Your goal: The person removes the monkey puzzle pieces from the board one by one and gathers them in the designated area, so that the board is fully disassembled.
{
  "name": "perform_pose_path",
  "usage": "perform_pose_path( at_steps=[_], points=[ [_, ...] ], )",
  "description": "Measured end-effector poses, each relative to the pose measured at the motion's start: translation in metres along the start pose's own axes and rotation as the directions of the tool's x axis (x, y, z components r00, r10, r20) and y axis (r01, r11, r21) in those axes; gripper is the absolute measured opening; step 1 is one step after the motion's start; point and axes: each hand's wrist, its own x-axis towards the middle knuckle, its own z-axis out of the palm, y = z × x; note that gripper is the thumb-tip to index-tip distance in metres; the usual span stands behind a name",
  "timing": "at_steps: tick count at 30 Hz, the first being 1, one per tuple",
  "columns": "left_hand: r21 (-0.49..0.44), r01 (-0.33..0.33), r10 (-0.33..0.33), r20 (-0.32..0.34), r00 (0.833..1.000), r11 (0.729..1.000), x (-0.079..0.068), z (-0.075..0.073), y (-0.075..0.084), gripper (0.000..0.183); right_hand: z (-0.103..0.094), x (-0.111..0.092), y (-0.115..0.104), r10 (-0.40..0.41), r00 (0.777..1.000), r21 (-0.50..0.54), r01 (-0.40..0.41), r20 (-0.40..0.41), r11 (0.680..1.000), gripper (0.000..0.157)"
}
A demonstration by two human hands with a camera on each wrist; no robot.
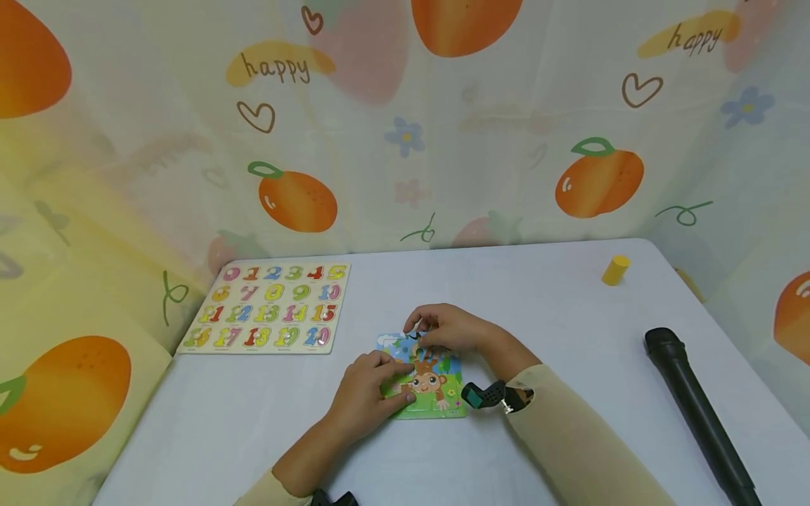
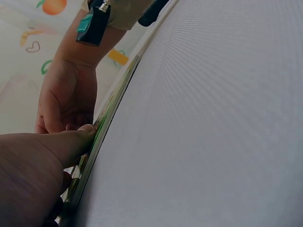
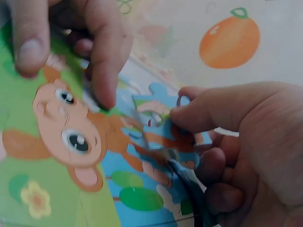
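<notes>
A small jigsaw puzzle (image 1: 446, 406) with a cartoon monkey on green and blue lies on the table. My left hand (image 1: 363, 390) rests at its left side, fingers and thumb extended over the picture; the left wrist view has the thumb touching the puzzle's edge. At the puzzle's top my right hand (image 1: 458, 329) pinches a blue and brown puzzle piece (image 3: 158, 135) between thumb and fingers. That piece looks tilted and partly raised above the picture, with a pale gap beside it. The fingers hide part of the piece.
A number board (image 1: 268, 307) with colourful numerals lies at the back left. A yellow cylinder (image 1: 616, 270) stands at the back right. Along the right side lies a long black rod-like object (image 1: 696, 407). A fruit-patterned curtain (image 1: 481, 140) hangs behind the white table (image 1: 538, 295).
</notes>
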Motion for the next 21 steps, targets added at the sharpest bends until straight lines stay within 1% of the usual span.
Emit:
perform_pose_path(
  at_steps=[5,10,14,18,21],
  points=[
    [-0.009,-0.005,0.005,-0.008,1.000,1.000,0.000,0.000,0.000,0.041,-0.003,0.002,0.001,-0.032,0.999,-0.043,0.031,-0.022,0.999,0.023],
    [-0.001,-0.002,0.002,-0.008,1.000,1.000,-0.001,0.002,-0.001,0.041,-0.010,-0.005,0.001,-0.044,0.998,-0.064,0.041,-0.036,0.997,0.022],
    [0.008,-0.003,0.003,-0.011,1.000,1.000,-0.001,0.002,-0.002,0.041,-0.018,-0.013,0.002,-0.030,0.999,-0.059,0.028,-0.036,0.998,0.024],
    [0.014,-0.009,0.009,-0.017,1.000,1.000,-0.001,0.001,-0.002,0.042,-0.026,-0.019,0.002,-0.011,0.998,-0.063,0.007,-0.055,0.998,0.025],
    [0.022,-0.010,0.010,-0.014,1.000,1.000,-0.001,0.001,-0.001,0.042,-0.032,-0.025,0.006,-0.010,0.998,-0.063,0.006,-0.069,0.998,0.024]
  ],
)
